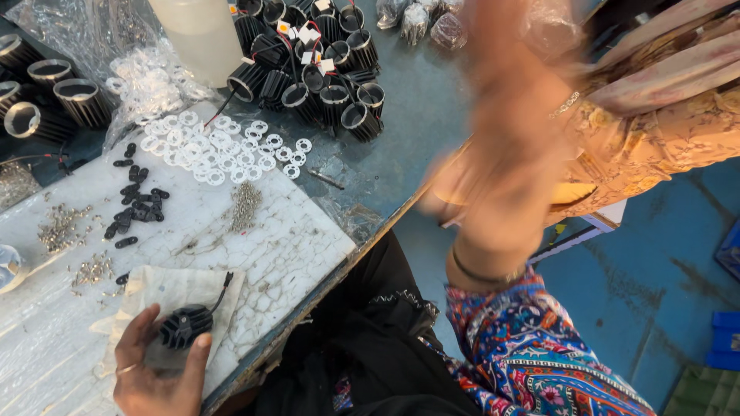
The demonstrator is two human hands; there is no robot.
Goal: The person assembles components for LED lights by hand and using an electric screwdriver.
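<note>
My left hand point(150, 374) rests at the near edge of the table with its fingers curled around a small black finned housing point(185, 326) that has a thin black wire. The housing sits on a pale cloth point(166, 289). My right hand point(497, 208) is raised over the table's right edge, past a patterned blue sleeve and a dark wrist band. It is heavily blurred, so I cannot tell whether it holds anything. A second person in floral clothing point(655, 131) stands at the right, their blurred hand with a thin bracelet close above mine.
On the white cracked board point(285, 246) lie white plastic rings point(223, 150), small black clips point(139, 204) and heaps of tiny screws point(245, 204). Several black finned housings point(308, 69) with wires stand at the back, beside a translucent container point(200, 35). Blue floor lies to the right.
</note>
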